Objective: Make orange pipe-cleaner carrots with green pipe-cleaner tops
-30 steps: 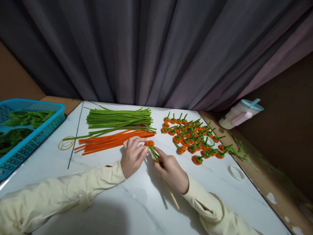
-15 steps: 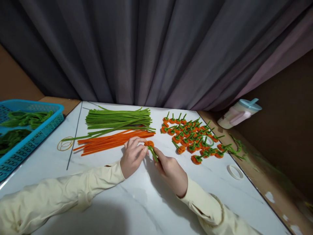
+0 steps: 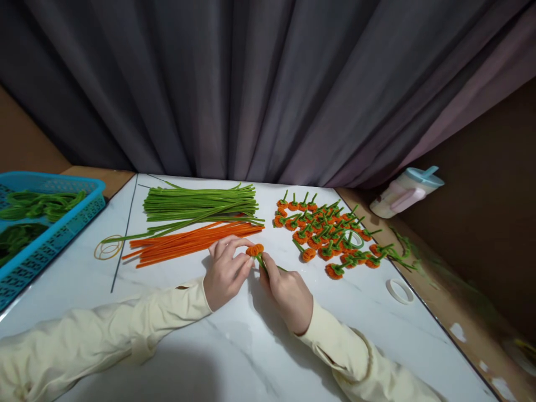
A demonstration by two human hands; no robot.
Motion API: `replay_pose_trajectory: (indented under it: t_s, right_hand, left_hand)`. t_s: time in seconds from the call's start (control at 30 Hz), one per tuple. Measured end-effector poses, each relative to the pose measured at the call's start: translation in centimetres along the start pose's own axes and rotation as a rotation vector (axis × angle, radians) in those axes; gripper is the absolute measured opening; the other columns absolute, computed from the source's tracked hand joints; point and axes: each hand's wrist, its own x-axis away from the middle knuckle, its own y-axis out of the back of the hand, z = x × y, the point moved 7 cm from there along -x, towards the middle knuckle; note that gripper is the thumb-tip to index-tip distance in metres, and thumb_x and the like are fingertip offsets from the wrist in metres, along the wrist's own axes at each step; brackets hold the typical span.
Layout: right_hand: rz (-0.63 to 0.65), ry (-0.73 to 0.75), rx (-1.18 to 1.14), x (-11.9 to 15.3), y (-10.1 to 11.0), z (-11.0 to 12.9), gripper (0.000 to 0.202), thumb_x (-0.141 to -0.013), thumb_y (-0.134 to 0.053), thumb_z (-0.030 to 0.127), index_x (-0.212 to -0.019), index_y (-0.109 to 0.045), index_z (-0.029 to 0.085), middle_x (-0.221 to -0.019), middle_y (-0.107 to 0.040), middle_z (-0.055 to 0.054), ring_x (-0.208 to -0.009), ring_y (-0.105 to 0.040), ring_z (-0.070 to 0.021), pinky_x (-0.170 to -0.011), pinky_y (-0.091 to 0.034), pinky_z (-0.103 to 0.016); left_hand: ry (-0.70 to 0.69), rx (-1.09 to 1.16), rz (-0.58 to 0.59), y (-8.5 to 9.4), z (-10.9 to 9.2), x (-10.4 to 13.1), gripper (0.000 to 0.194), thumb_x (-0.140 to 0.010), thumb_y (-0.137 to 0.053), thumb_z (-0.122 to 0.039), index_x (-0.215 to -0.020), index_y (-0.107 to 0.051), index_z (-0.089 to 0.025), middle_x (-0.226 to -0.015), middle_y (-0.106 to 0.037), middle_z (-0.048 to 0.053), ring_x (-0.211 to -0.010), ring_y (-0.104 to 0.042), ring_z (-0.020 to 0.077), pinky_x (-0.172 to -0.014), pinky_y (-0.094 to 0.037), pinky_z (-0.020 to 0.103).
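My left hand (image 3: pixel 226 271) is closed, its fingertips pinching a small orange pipe-cleaner pumpkin (image 3: pixel 254 250). From its underside runs a green pipe cleaner (image 3: pixel 262 263), which the thumb and fingers of my right hand (image 3: pixel 288 293) grip. Both hands are just above the white marbled tabletop, close together. Behind my left hand lies a bundle of orange pipe cleaners (image 3: pixel 188 244), and beyond it a thick bundle of green pipe cleaners (image 3: pixel 201 202). To the right, many similar orange pumpkins with green stems (image 3: pixel 316 229) are grouped on the table.
A blue plastic basket (image 3: pixel 81 209) with green pieces stands at the left. Rubber bands (image 3: pixel 108 248) lie by the bundles. One tape roll (image 3: pixel 400 291) is near the right edge; another (image 3: pixel 353 239) sits among the pumpkins. A lidded cup (image 3: pixel 404 192) stands back right, before a grey curtain (image 3: pixel 251 89).
The right hand has shifted slightly left and turned, and a green end now sticks out to the right past its fingers. The pumpkin has tilted a little in the left fingers.
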Motion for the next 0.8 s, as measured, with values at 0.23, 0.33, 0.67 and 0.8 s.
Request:
replay_pose_trajectory:
  t_s: [0.23,0.33,0.67,0.8]
  right_hand:
    - [0.05,-0.253,-0.581,0.3,0.3,-0.1,0.032,-0.09,-0.028,0.024,-0.109,-0.047,0.008,-0.053,-0.06,-0.003,-0.042,-0.055,-0.014,-0.043,-0.039,-0.022]
    - [0.148,-0.431,-0.974,0.3,-0.5,-0.2,0.028,-0.089,-0.032,0.029,-0.105,-0.05,0.013,-0.047,-0.052,0.003,-0.037,-0.05,-0.0108,-0.043,-0.041,-0.02]
    - [0.714,-0.44,-1.487,-0.4,-2.0,-2.3,0.039,-0.082,-0.047,0.038,-0.112,-0.034,0.016,-0.054,-0.055,0.006,-0.033,-0.048,-0.009,-0.037,-0.041,-0.02]
    - [0.548,-0.124,-0.924,-1.5,0.7,-4.7,0.02,-0.088,-0.04,0.031,-0.085,-0.051,0.015,-0.058,-0.057,0.001,-0.044,-0.051,-0.0078,-0.048,-0.04,-0.019]
  left_hand:
    - [-0.051,-0.111,-0.052,0.5,-0.6,-0.1,0.016,-0.084,-0.042,-0.017,-0.077,-0.057,-0.017,-0.098,-0.059,0.007,-0.095,-0.044,0.0226,-0.078,-0.025,0.039]
    - [-0.047,-0.105,-0.054,0.5,-0.5,-0.1,0.018,-0.084,-0.041,-0.017,-0.076,-0.057,-0.016,-0.097,-0.059,0.008,-0.094,-0.044,0.0226,-0.078,-0.026,0.039]
    - [0.299,0.354,0.098,-1.4,3.4,-0.2,0.028,-0.087,-0.036,-0.026,-0.07,-0.057,-0.016,-0.098,-0.05,0.008,-0.094,-0.048,0.0184,-0.082,-0.037,0.032]
    - [0.48,0.588,0.14,-2.6,4.8,-0.3,0.03,-0.083,-0.042,-0.031,-0.062,-0.057,-0.015,-0.09,-0.051,0.008,-0.098,-0.048,0.0199,-0.084,-0.039,0.03]
